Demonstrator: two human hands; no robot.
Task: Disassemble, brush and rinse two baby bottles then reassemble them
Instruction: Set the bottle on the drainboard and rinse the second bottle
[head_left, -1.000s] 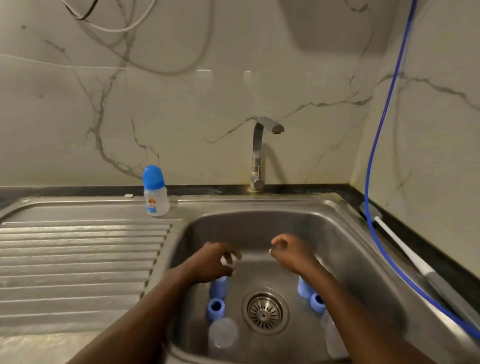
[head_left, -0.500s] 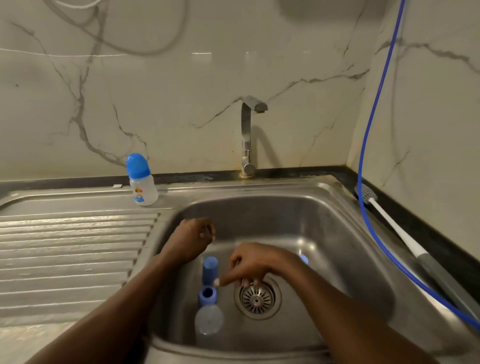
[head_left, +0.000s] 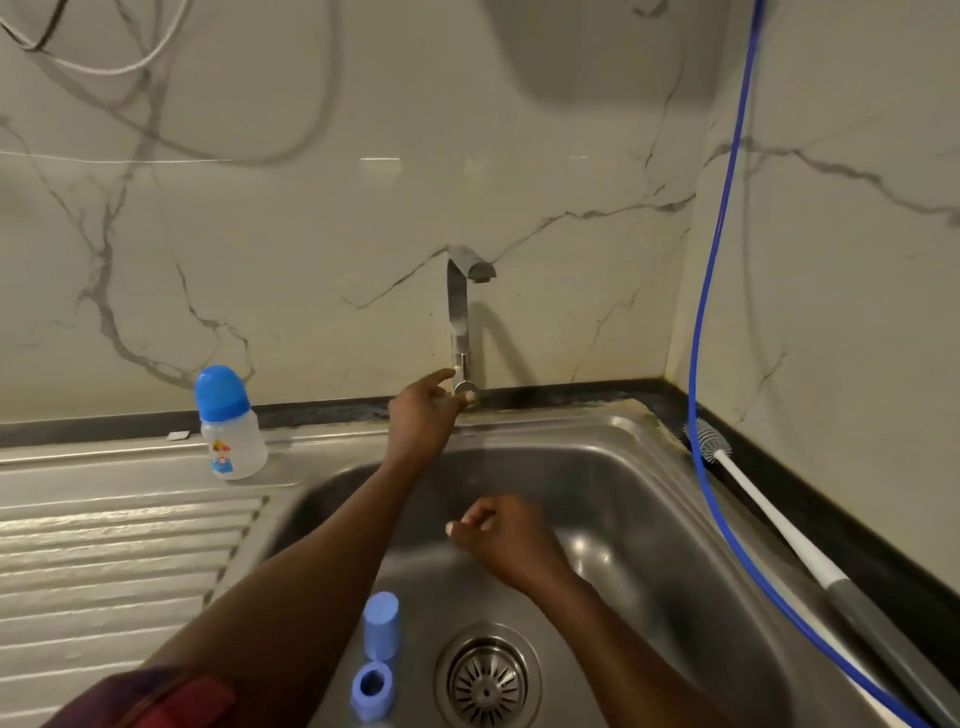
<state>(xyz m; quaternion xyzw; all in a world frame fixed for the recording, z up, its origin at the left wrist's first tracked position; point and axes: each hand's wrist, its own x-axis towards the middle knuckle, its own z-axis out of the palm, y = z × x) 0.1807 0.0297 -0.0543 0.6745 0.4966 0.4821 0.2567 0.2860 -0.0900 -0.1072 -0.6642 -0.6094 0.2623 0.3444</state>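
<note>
A baby bottle (head_left: 231, 436) with a blue cap stands assembled on the counter behind the sink's left corner. In the sink basin (head_left: 649, 519) a blue cap (head_left: 382, 626) stands upright, with a blue screw ring (head_left: 371, 691) just in front of it. My left hand (head_left: 426, 415) reaches to the foot of the tap (head_left: 458, 312) and pinches its small handle between thumb and fingers. Over the middle of the basin my right hand (head_left: 506, 540) hovers with fingers loosely curled, holding nothing. No water runs from the spout.
A bottle brush (head_left: 769, 519) with a white and grey handle lies along the sink's right rim. A blue hose (head_left: 709, 312) hangs down the right wall beside it. The drain strainer (head_left: 485, 680) is at the basin's near middle. A ribbed drainboard (head_left: 104, 545) lies left.
My left hand has risen out of the basin to the tap's handle. My right hand has lifted from near the drain to mid-basin. The view has tilted up.
</note>
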